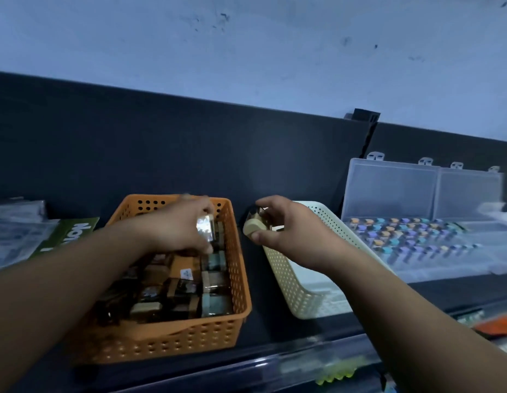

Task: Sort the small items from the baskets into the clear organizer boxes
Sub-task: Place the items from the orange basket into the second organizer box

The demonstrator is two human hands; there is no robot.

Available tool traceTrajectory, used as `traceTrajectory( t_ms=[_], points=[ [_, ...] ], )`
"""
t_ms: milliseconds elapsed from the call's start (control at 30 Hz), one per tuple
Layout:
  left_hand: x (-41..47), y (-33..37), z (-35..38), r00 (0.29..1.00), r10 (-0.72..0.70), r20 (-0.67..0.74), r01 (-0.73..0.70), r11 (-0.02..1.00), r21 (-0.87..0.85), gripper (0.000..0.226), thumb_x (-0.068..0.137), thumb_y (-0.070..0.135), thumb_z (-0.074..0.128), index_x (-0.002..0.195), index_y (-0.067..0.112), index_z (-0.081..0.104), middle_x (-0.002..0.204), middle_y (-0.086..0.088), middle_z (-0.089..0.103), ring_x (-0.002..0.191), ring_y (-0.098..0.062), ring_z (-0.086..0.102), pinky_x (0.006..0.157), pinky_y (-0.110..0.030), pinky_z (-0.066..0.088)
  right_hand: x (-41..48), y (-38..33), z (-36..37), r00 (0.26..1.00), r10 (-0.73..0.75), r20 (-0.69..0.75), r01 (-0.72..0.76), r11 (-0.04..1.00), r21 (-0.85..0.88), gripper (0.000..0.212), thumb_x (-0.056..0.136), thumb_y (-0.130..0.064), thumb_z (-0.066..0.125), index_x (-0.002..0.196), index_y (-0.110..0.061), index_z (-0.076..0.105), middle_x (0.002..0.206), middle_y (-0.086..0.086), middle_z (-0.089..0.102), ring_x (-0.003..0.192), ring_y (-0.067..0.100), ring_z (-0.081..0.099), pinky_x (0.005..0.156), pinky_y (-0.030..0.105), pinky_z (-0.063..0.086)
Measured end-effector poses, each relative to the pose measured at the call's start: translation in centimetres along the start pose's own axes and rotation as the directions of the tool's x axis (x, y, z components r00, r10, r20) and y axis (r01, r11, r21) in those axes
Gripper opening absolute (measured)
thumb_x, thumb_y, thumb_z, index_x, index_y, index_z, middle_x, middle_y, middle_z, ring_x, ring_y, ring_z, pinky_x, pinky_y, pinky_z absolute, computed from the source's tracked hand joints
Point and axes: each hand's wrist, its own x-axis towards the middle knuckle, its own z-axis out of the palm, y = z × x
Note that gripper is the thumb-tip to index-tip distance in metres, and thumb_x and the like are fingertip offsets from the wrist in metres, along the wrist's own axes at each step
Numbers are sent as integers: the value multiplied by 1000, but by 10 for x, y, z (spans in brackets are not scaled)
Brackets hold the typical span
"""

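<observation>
An orange perforated basket (238, 282) at the centre left holds several small boxed items in brown, grey and tan. My left hand (178, 225) reaches into it and grips a small clear-wrapped item (204, 226) above the pile. My right hand (289, 225) is between the two baskets and holds a small item with a tan rounded cap (253, 226). A cream perforated basket (286, 276) lies under my right wrist. At the right, a clear organizer box (388, 194) stands open, its compartments filled with several purple, blue and orange pieces.
A dark back panel (161, 143) rises behind the shelf. Green printed packaging (73, 231) and plastic-wrapped packs (14, 231) lie at the left. A clear shelf edge (275, 361) runs along the front. Orange and yellow items show below at the lower right.
</observation>
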Motion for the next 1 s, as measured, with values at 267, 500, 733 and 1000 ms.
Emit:
traceTrajectory(
  t_ms=[267,500,733,1000],
  points=[
    [-22,139,37,971,132,-200,-195,923,-333,44,69,31,82,98,25,50,81,1,63,61,-12,52,54,-28,43,-77,46,-76,994,109,-9,-101,947,305,37,86,-24,65,121,-24,54,112,-4,62,87,14,65,73,24,49],
    [-32,272,112,970,232,75,-140,781,-609,35,77,14,76,103,17,53,70,-1,59,51,-10,50,49,-25,41,-183,111,-159,984,177,6,-164,902,399,29,100,-12,39,120,-22,56,92,5,62,63,11,59,47,15,42],
    [-22,390,166,898,350,268,-48,683,-729,30,88,4,60,110,22,51,72,-3,56,56,-13,51,48,-22,44,-257,188,-229,930,367,5,-272,677,684,39,101,-15,31,117,-36,61,107,11,64,69,28,67,55,29,33],
    [47,489,209,854,393,341,16,635,-772,30,86,-9,45,107,11,50,80,-12,56,57,-15,54,48,-22,45,-271,276,-298,910,413,36,-211,388,897,28,99,-19,39,122,-22,53,95,8,62,68,26,66,63,31,43]
  ],
)
